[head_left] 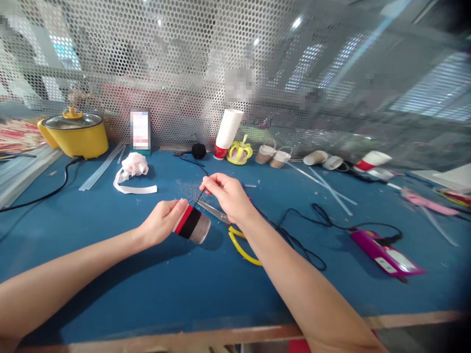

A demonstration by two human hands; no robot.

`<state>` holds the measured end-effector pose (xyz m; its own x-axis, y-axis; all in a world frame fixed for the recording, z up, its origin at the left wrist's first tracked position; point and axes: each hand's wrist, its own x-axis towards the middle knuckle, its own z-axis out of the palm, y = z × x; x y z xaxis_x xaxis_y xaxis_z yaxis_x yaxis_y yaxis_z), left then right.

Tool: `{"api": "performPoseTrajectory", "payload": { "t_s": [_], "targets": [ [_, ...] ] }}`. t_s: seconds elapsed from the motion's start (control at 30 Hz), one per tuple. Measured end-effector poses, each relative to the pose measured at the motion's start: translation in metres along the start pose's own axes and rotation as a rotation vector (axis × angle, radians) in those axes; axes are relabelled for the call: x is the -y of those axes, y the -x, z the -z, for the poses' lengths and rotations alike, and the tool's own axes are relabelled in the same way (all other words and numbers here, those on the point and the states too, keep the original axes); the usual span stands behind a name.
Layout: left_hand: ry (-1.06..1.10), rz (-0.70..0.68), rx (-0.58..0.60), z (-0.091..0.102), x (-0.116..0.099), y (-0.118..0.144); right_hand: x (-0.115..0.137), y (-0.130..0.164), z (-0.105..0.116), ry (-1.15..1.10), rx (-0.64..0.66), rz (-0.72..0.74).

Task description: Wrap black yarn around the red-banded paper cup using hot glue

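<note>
My left hand (164, 220) grips a small paper cup (201, 230) by one end, tilted just above the blue table. Bands of red and black yarn go round the cup, and its other end is bare and pale. My right hand (226, 196) pinches a strand of black yarn (198, 197) that runs taut up from the cup. Beneath my right hand lies a pair of scissors (241, 245) with yellow handles, partly hidden by my wrist. A ball of black yarn (198, 150) sits farther back on the table.
A yellow electric pot (77, 137) and a phone (140, 130) stand at the back left. Crumpled white ribbon (134, 166) lies nearer. Stacked paper cups (228, 130), a yellow crown-shaped basket (240, 151) and small cup baskets (280, 158) line the back. A purple power strip (386, 254) lies right.
</note>
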<state>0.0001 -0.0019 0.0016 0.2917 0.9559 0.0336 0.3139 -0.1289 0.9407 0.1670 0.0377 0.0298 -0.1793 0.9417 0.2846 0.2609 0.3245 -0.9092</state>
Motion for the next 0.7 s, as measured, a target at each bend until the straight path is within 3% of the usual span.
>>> {"api": "performPoseTrajectory", "payload": {
  "t_s": [0.7],
  "targets": [
    [0.036, -0.285, -0.008, 0.001, 0.001, 0.008, -0.006, 0.006, -0.014, -0.054, 0.158, -0.188]
  ]
}}
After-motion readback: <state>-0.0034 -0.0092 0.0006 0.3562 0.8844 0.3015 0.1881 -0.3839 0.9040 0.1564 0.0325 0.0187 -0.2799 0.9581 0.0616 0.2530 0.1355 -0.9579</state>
